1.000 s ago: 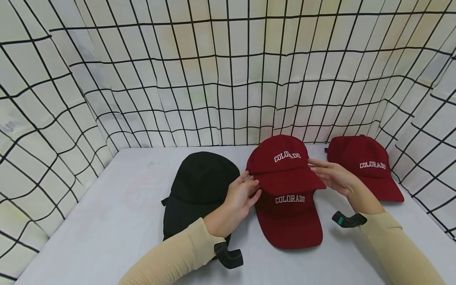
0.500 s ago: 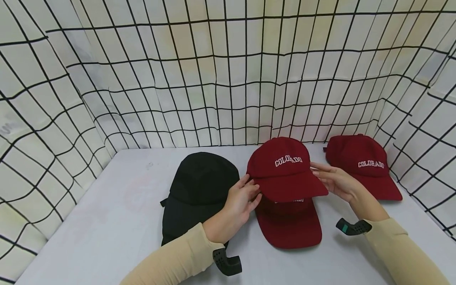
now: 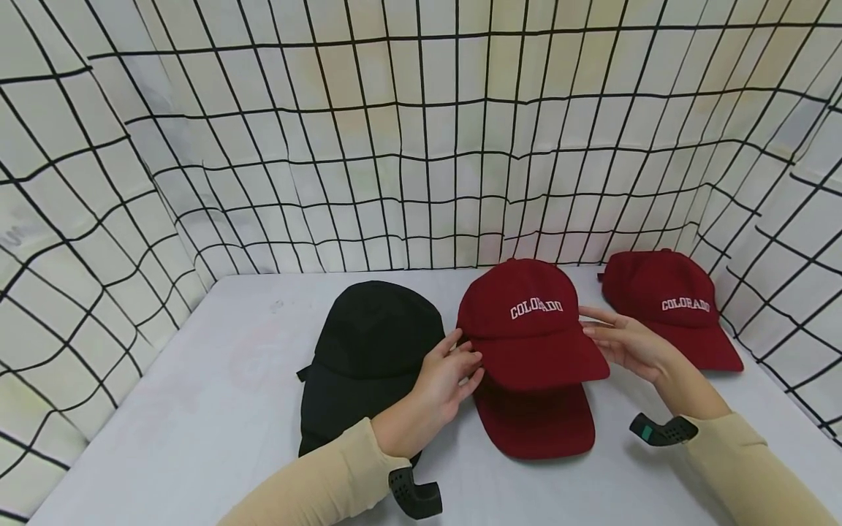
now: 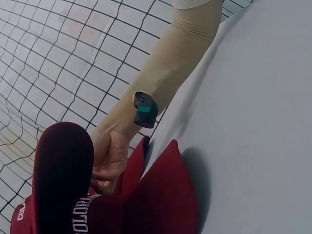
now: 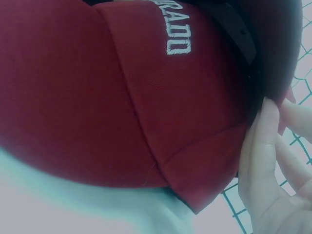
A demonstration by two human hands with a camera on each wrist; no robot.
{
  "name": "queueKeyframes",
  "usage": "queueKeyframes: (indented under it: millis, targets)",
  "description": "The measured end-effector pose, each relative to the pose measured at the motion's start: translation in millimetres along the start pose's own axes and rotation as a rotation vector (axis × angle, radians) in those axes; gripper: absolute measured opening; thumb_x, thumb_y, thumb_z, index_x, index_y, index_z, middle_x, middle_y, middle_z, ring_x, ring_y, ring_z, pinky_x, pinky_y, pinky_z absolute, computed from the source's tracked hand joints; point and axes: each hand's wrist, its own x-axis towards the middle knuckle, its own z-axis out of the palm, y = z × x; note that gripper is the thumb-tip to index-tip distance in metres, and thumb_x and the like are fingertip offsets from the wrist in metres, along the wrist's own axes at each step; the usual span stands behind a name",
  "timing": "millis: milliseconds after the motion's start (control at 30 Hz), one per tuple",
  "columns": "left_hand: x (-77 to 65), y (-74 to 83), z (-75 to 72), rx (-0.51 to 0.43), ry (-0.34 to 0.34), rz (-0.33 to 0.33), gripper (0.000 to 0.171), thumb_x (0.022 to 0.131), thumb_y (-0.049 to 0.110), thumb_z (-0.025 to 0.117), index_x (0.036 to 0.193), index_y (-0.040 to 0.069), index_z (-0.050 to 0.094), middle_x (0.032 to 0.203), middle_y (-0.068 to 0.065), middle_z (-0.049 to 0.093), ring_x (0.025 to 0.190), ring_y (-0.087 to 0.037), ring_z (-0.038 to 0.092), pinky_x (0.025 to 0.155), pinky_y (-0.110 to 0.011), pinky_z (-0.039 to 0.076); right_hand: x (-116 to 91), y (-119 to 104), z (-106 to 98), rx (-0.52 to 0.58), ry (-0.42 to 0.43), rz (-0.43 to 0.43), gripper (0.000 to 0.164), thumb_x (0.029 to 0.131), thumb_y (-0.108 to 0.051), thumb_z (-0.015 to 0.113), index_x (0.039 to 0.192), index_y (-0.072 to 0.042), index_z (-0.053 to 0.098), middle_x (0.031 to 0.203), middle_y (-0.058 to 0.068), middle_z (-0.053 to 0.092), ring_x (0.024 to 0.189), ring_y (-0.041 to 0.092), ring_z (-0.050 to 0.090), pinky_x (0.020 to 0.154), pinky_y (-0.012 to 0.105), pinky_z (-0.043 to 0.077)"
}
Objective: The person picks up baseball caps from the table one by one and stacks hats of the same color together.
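Both hands hold a dark red baseball cap lettered COLORADO, one at each side of its lower edge. The left hand pinches that edge at the left in the head view. At the right edge, the right hand has fingers and thumb on the rim, which its own wrist view shows closely. Beneath lies a second red cap; in the head view only its brim shows, the crown being covered. Its lettering appears in the right wrist view. The left wrist view shows the right hand but not the left.
A black cap lies left of the held cap, partly behind the left forearm. Another red COLORADO cap rests at the back right, beyond the right hand. Black netting over white walls surrounds the white tabletop.
The held red cap has come down and toward the viewer over the lower cap, both hands moving with it. The lower cap's lettering has become hidden in the head view.
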Motion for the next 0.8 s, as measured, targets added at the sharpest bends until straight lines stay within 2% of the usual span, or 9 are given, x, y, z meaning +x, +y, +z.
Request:
queueKeyframes:
  millis: [233, 500, 800]
  targets:
    - [-2.0, -4.0, -1.8, -0.009, 0.006, 0.0, 0.064, 0.098, -0.006, 0.054, 0.157, 0.004, 0.034, 0.137, -0.016, 0.047, 0.093, -0.016, 0.055, 0.089, -0.031, 0.052, -5, 4, -2, -0.061, 0.029, 0.06, 0.031, 0.107, -0.006, 0.051, 0.12, -0.031, 0.064, 0.121, -0.002, 0.065, 0.107, 0.013, 0.067, 0.09, 0.03, 0.056]
    - [-4.2, -7.1, -2.4, 0.001, 0.004, -0.004, 0.063, 0.098, -0.007, 0.051, 0.158, 0.005, 0.033, 0.138, -0.016, 0.047, 0.098, -0.018, 0.054, 0.096, -0.035, 0.051, -8, 7, -3, -0.107, 0.011, 0.058, 0.032, 0.106, -0.006, 0.052, 0.122, -0.032, 0.061, 0.121, -0.003, 0.064, 0.106, 0.012, 0.066, 0.09, 0.029, 0.056]
    - [-7.5, -13.5, -4.4, 0.003, 0.023, 0.001, 0.063, 0.095, -0.009, 0.053, 0.154, 0.005, 0.036, 0.13, -0.012, 0.05, 0.093, -0.016, 0.055, 0.089, -0.032, 0.052, -9, 12, -4, -0.202, -0.013, 0.068, 0.035, 0.104, -0.004, 0.055, 0.123, -0.033, 0.059, 0.121, -0.001, 0.063, 0.107, 0.014, 0.065, 0.089, 0.032, 0.057]
